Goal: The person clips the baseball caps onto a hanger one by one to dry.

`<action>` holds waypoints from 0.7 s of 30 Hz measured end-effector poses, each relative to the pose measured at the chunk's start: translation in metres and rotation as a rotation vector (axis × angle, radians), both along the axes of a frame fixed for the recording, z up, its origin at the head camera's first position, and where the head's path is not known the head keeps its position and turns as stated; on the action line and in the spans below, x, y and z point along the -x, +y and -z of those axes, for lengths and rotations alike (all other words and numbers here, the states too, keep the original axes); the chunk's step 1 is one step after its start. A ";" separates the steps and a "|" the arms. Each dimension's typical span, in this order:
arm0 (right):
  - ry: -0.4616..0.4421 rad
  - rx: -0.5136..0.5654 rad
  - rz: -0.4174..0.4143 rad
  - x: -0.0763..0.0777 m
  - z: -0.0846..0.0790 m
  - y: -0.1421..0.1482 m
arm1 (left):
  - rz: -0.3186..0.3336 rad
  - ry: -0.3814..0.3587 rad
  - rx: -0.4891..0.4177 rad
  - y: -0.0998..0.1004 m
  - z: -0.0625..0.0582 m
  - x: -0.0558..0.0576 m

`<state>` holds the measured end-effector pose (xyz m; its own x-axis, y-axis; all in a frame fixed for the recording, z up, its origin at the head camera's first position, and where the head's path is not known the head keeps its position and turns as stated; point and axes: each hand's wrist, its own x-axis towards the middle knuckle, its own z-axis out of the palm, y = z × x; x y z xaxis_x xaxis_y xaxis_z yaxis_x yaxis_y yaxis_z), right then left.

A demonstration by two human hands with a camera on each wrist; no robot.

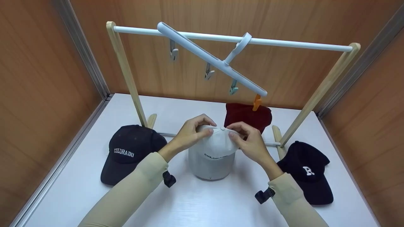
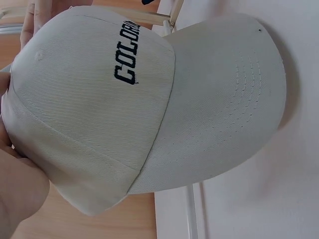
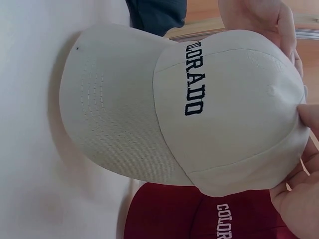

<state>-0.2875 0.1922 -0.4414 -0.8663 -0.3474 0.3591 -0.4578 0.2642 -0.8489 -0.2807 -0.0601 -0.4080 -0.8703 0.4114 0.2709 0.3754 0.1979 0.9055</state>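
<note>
A pale grey-white baseball cap (image 1: 212,165) with dark COLORADO lettering hangs brim down between the two hands, at the middle of the table. My left hand (image 1: 193,130) pinches the crown on the left of its top button, thumb on the front panel. On the other side of the button, my right hand (image 1: 251,142) pinches the crown in the same manner. The left wrist view shows the cap (image 2: 94,84) side-on, its brim toward the white table. In the right wrist view, a dark red cap (image 3: 164,214) shows behind it.
A wooden rack with a white rail (image 1: 202,36) spans the back. From it hangs a tilted white hanger (image 1: 205,56) with several clips; an orange clip (image 1: 257,103) holds the dark red cap (image 1: 243,115). Dark caps lie left (image 1: 135,148) and right (image 1: 306,173).
</note>
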 end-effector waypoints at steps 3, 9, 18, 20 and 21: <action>-0.006 -0.006 0.007 0.000 -0.001 -0.001 | -0.004 0.023 0.009 0.000 0.000 0.000; -0.001 -0.022 0.016 0.001 -0.001 -0.001 | -0.028 0.064 0.044 -0.002 0.021 0.016; 0.040 -0.049 0.017 0.003 -0.007 -0.002 | -0.087 0.089 0.082 -0.004 0.027 0.023; 0.042 -0.050 0.015 0.004 -0.008 -0.002 | -0.095 0.093 0.085 -0.004 0.026 0.023; 0.037 -0.049 0.015 0.004 -0.009 -0.002 | -0.099 0.094 0.086 -0.004 0.025 0.023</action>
<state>-0.2917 0.1901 -0.4324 -0.8579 -0.3526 0.3736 -0.4843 0.3123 -0.8173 -0.3041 -0.0642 -0.4329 -0.8803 0.3498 0.3206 0.4326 0.3141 0.8451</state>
